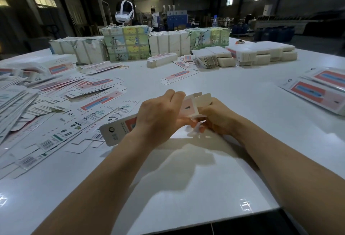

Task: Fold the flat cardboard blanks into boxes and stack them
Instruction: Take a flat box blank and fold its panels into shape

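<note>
Here the half-formed box (188,108) is gripped by both the left hand (158,117) and right hand (216,119) — its end flaps are best tucked squarely, body held steady.

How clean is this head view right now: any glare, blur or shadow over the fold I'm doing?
Head view: motion blur smears the flaps of the box between the left hand and right hand; hard arm shadows fall on the table beneath; small glare spots near its front edge; wide-angle lens bows the table edges; the hall behind is dim.
</note>
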Tool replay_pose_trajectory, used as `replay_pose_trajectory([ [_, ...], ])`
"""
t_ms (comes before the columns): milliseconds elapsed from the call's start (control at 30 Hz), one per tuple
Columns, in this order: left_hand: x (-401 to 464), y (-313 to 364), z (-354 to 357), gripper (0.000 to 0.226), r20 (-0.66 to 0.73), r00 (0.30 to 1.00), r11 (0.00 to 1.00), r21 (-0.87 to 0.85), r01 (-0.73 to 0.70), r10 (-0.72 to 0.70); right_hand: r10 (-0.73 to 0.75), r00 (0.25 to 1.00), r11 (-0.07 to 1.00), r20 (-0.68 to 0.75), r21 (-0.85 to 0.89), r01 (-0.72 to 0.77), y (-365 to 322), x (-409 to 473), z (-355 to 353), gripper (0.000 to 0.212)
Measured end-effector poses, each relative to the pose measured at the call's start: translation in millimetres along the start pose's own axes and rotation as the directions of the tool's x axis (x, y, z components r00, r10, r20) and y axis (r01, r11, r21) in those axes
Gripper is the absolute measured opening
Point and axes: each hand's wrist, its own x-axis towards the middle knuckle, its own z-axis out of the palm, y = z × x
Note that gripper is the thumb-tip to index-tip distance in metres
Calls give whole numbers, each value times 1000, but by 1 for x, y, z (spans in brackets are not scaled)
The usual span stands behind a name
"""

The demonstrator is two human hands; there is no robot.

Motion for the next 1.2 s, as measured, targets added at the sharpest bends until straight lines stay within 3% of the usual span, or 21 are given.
replay_pose_trajectory([
  [200, 5, -4, 3, 71, -103, 995, 1000, -18, -8, 6, -2, 998, 990, 55, 141, -6, -1, 2, -5, 26],
  [333, 2, -13, 10, 106, 64, 991, 986, 122, 112, -120, 6, 999, 985, -32, 172, -1, -2, 4, -10, 23],
  [400, -3, -23, 12, 113, 160, 976, 982, 134, 130, -151, 43, 995, 984, -88, 177, -27, -3, 5, -11, 25],
  [533, -9, -32, 14, 95, 276, 946, 981, -46, 188, -168, 204, 964, 944, -168, 294, -148, -6, 4, -7, 21],
  [633, -6, -33, 12, 71, 262, 924, 929, -170, 329, -280, 172, 923, 925, -344, 379, -30, -11, 4, -4, 18],
  [667, -5, -35, 11, 66, 261, 909, 907, -187, 377, -324, 91, 878, 950, -470, 306, 66, -11, 5, -4, 14],
  [733, -3, -38, 10, 65, 288, 869, 856, -217, 469, -403, -219, 708, 970, -671, -74, 230, -8, 3, 0, 12],
  [767, -3, -39, 10, 66, 300, 851, 833, -229, 503, -431, -396, 631, 918, -667, -292, 268, -5, 2, 4, 17],
  [800, -3, -39, 11, 65, 304, 840, 821, -230, 522, -449, -528, 601, 842, -600, -464, 276, -2, 1, 9, 18],
  [867, -3, -36, 12, 62, 297, 836, 823, -208, 529, -462, -626, 644, 712, -439, -659, 243, 4, 3, 19, 11],
  [933, -2, -35, 14, 60, 297, 829, 820, -195, 538, -473, -625, 685, 664, -373, -716, 215, 8, 5, 23, 11],
  [1067, -1, -32, 15, 56, 322, 816, 787, -253, 563, -480, -588, 661, 749, -467, -623, 225, 3, 3, 24, 21],
  [1200, 1, -27, 16, 53, 336, 827, 819, -213, 533, -451, -515, 719, 785, -466, -594, 177, 2, 2, 28, 30],
])
